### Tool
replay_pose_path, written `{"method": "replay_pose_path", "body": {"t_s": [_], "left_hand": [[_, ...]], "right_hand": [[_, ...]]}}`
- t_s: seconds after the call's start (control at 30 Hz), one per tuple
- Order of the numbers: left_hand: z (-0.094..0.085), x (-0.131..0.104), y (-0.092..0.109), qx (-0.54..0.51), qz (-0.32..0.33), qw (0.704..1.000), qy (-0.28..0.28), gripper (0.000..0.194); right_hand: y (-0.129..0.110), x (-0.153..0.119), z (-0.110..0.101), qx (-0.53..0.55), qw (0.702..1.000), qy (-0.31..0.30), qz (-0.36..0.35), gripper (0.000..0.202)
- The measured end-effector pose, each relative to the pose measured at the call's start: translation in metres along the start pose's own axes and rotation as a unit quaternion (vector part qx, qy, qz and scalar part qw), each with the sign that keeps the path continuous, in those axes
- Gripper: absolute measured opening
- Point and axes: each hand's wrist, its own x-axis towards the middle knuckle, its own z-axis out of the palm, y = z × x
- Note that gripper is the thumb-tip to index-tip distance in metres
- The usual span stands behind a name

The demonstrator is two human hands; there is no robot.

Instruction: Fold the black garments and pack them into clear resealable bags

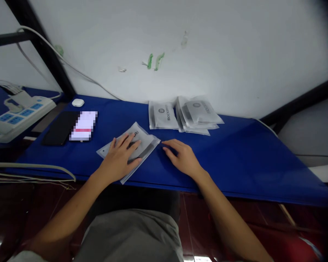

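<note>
A frosted plastic zip bag [146,140] with printed lettering and a dark strip inside lies slantwise near the front edge of the blue table. Flat on top of it rests my left hand [121,156], fingers spread and pressing on the plastic. My right hand [182,156] is beside the bag's right corner, with index finger and thumb slightly apart and nothing visible between them. Whether the fingertips touch that corner I cannot tell. Behind the hands, by the wall, lie a similar zip bag [161,116] and an overlapping pile of zip bags [199,112].
On the left of the blue table [240,156] are a black phone-like slab [60,128], a blurred-out bright screen [84,123] and a white earbud case [78,102]. A power strip [22,116] with plugs stands farther left. Loose cables [30,171] hang by the front-left edge.
</note>
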Motion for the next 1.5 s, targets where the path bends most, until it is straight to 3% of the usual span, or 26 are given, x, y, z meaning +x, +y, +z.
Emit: {"method": "replay_pose_path", "body": {"t_s": [0.4,0.8,1.13,1.5], "left_hand": [[0.016,0.02,-0.004,0.075,-0.121,0.989,0.037,0.057],[0.017,0.075,-0.021,0.074,-0.21,0.975,0.014,0.062],[0.025,0.121,-0.047,0.065,-0.244,0.966,0.058,0.06],[0.029,0.143,-0.068,0.05,-0.259,0.96,0.096,0.058]], "right_hand": [[0.01,-0.01,0.012,0.003,1.0,0.012,-0.004,0.023],[0.009,-0.011,0.013,-0.017,1.0,0.019,-0.018,0.021],[0.009,-0.012,0.011,-0.017,1.0,0.011,-0.015,0.02],[0.012,-0.013,0.013,-0.015,1.0,0.011,-0.009,0.02]]}}
